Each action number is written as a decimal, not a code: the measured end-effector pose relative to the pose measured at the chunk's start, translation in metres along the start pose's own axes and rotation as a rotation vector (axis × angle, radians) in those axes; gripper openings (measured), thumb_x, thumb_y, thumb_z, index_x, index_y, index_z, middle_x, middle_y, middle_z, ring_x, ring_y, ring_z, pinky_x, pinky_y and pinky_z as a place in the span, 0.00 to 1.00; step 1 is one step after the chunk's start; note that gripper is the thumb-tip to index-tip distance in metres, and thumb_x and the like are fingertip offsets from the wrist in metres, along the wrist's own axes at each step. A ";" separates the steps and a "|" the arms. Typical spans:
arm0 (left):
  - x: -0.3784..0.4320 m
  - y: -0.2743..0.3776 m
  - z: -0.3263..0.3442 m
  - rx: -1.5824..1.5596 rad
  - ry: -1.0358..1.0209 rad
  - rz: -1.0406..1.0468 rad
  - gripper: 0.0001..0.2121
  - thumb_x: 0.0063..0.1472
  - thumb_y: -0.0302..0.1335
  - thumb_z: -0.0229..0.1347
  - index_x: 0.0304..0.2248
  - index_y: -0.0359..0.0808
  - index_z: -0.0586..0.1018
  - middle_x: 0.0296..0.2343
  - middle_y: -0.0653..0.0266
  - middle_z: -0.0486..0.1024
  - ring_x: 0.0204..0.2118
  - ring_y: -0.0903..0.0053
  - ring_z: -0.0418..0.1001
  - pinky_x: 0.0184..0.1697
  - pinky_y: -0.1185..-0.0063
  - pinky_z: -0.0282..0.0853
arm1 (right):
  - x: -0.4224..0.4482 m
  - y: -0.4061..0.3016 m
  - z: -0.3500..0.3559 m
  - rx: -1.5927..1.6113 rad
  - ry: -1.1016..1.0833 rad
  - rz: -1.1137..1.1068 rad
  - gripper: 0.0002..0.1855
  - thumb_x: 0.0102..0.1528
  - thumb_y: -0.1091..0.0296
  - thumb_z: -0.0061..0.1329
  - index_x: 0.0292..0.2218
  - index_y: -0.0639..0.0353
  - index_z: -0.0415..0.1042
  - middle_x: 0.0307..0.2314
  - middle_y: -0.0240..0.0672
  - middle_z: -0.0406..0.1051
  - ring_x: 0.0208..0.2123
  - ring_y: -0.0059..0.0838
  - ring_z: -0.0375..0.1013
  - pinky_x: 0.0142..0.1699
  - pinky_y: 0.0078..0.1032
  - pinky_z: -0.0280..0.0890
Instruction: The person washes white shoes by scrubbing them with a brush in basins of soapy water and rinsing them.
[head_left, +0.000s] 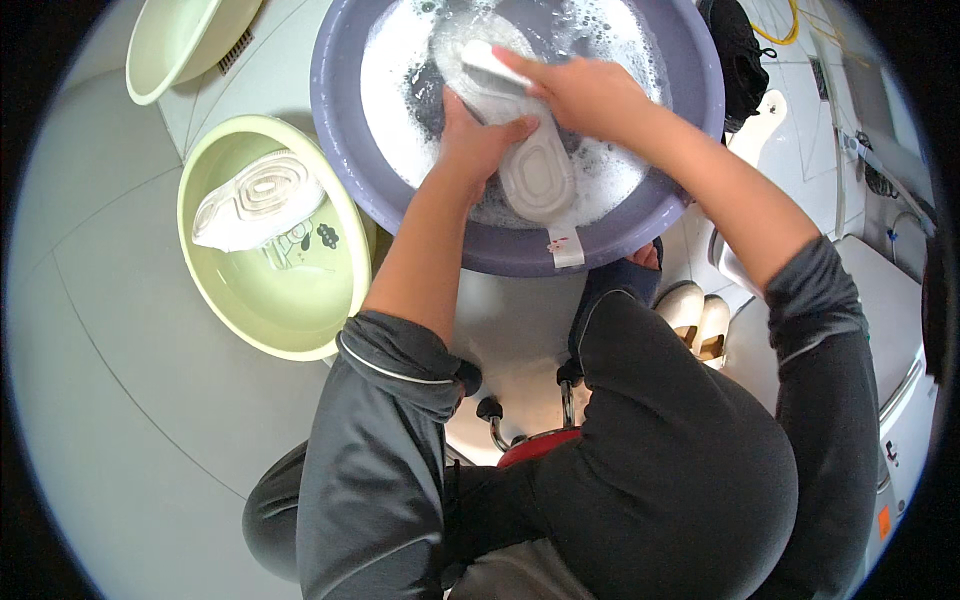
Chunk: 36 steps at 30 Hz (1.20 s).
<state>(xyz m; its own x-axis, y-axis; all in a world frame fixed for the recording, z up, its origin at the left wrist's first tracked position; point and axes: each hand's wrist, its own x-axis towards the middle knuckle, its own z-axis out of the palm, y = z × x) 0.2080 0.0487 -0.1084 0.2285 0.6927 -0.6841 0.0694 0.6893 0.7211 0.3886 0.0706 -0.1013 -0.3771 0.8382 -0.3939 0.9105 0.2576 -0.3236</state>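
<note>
A large purple plastic basin (337, 135) holds sudsy water. Over the suds lies a white shoe (536, 169), its sole turned up. My left hand (480, 142) grips the shoe at its middle from the left side, thumb across the sole. In my right hand (589, 97) is a small white brush (484, 60), its bristles against the wet, foamy sole near the far end. Another white shoe (262, 195) rests sole-up against the wall of a pale green basin (349, 225) to the left of the purple one.
Another pale green basin (139, 67) stands at the upper left, near a floor drain (236, 51). On the right are a black item (735, 60), a yellow hose (791, 26) and beige slippers (679, 307). A red stool seat (536, 448) shows beneath my body.
</note>
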 end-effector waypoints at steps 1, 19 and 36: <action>0.001 -0.001 -0.002 0.000 0.001 0.005 0.52 0.48 0.24 0.68 0.62 0.32 0.40 0.53 0.42 0.63 0.54 0.58 0.67 0.51 0.71 0.72 | 0.017 0.008 0.004 0.046 0.088 -0.009 0.32 0.63 0.56 0.40 0.63 0.15 0.45 0.30 0.45 0.77 0.30 0.47 0.77 0.35 0.43 0.72; -0.002 0.000 -0.003 0.062 0.028 -0.042 0.44 0.50 0.27 0.67 0.59 0.31 0.50 0.51 0.44 0.66 0.51 0.59 0.71 0.50 0.70 0.74 | -0.025 -0.021 -0.027 -0.077 -0.267 -0.016 0.34 0.62 0.61 0.41 0.65 0.23 0.47 0.31 0.45 0.77 0.30 0.43 0.79 0.34 0.39 0.72; 0.007 -0.013 -0.022 0.091 0.004 -0.177 0.51 0.47 0.33 0.69 0.61 0.25 0.47 0.54 0.40 0.62 0.55 0.57 0.67 0.53 0.69 0.70 | -0.028 -0.019 -0.011 -0.002 -0.136 -0.043 0.36 0.62 0.64 0.41 0.65 0.25 0.42 0.24 0.49 0.74 0.26 0.49 0.76 0.32 0.43 0.72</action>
<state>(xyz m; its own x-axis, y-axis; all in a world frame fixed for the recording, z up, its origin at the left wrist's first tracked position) 0.1874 0.0491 -0.1247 0.2008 0.5634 -0.8014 0.1957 0.7785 0.5963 0.3834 0.0471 -0.0745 -0.4352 0.7538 -0.4923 0.8932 0.2930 -0.3410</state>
